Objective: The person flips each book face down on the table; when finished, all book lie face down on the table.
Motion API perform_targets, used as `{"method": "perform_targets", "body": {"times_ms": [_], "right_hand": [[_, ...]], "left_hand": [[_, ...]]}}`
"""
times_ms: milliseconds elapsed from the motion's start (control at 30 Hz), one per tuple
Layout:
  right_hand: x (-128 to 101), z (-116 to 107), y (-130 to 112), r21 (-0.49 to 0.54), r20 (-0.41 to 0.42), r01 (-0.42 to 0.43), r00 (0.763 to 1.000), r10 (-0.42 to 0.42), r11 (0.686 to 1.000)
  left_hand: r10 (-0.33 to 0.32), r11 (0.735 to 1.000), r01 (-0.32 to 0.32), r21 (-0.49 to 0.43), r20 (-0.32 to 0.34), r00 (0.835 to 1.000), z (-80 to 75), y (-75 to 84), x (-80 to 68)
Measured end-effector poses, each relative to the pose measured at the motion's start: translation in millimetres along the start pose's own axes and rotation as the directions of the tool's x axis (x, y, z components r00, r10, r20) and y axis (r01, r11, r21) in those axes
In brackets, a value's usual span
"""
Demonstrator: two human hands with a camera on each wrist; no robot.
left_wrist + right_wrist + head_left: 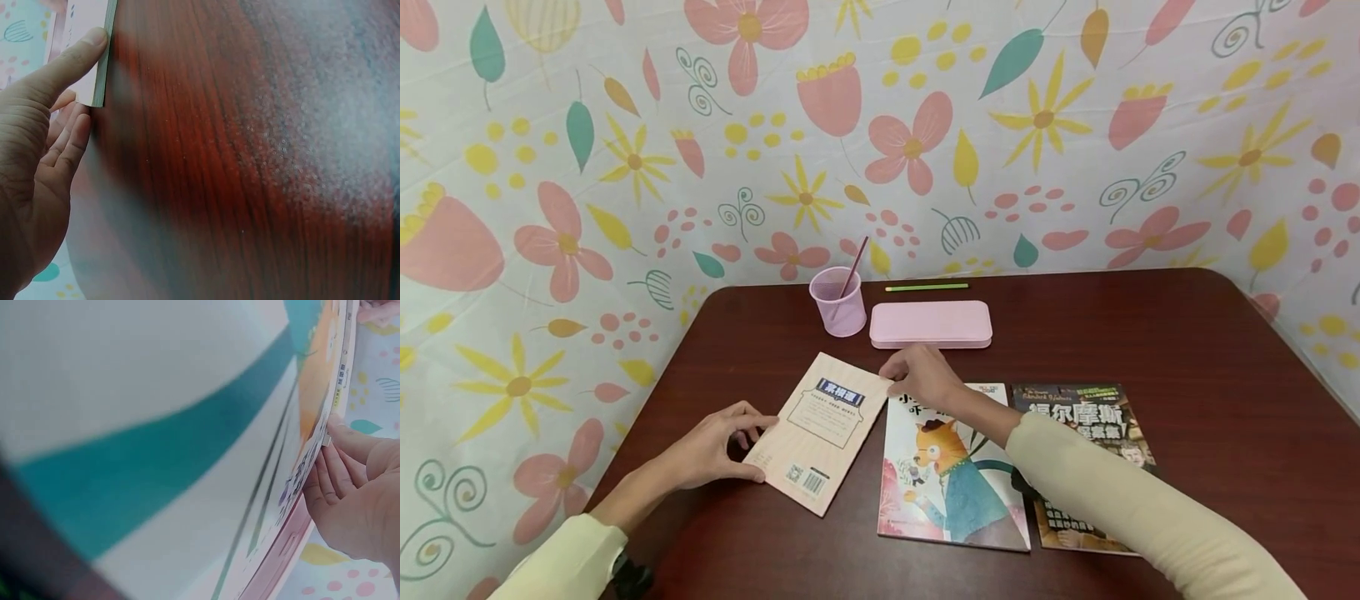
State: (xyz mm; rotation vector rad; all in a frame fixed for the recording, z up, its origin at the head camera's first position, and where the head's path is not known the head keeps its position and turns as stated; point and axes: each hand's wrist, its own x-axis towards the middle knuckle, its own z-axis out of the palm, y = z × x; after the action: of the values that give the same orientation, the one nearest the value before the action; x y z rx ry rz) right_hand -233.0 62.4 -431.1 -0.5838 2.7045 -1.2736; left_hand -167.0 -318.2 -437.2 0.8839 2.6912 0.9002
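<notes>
A tan paperback (820,429) lies back cover up on the dark wooden table (1187,350), turned at an angle. My left hand (722,446) grips its near left corner; in the left wrist view the thumb (87,47) lies on the book's edge (105,56) and the left hand (69,94) has its fingers curled beneath. My right hand (917,375) pinches the book's far right corner. In the right wrist view the right hand (340,469) has its fingertips at a book edge beside the fox cover (156,425).
A picture book with a fox (951,467) and a dark-covered book (1086,450) lie side by side to the right. Behind them are a pink pencil case (930,323), a pink cup (838,304) holding a stick, and a green pencil (927,287). A floral cloth backs the table.
</notes>
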Motion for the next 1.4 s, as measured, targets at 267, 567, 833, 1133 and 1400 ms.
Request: {"method": "perform_targets", "body": {"times_ms": [267, 567, 833, 1133, 1400], "right_hand": [[4.1, 0.0, -2.8, -0.01, -0.011, -0.054, 0.999, 0.053, 0.999], [4.3, 0.8, -5.4, 0.0, -0.031, -0.068, 0.997, 0.068, 0.998], [9.2, 1.7, -7.8, -0.014, -0.004, -0.081, 0.997, 0.081, 0.997], [15.4, 1.4, -11.0, -0.04, 0.022, -0.067, 0.997, 0.067, 0.997], [17.1, 3.2, -12.6, -0.066, 0.019, -0.04, 0.999, 0.041, 0.997]], "left_hand": [[-0.005, 1.0, 0.005, -0.01, 0.043, 0.999, 0.6, 4.1, -1.1], [-0.029, 0.999, 0.029, 0.023, 0.029, 0.999, 5.0, 6.8, -3.4], [-0.009, 0.999, 0.009, 0.045, 0.015, 1.0, 8.7, 12.4, -6.0], [-0.032, 0.996, 0.03, 0.081, 0.024, 0.999, 11.2, 17.4, -7.8], [-0.028, 0.996, 0.026, 0.084, 0.024, 0.999, 12.3, 17.0, -9.1]]}}
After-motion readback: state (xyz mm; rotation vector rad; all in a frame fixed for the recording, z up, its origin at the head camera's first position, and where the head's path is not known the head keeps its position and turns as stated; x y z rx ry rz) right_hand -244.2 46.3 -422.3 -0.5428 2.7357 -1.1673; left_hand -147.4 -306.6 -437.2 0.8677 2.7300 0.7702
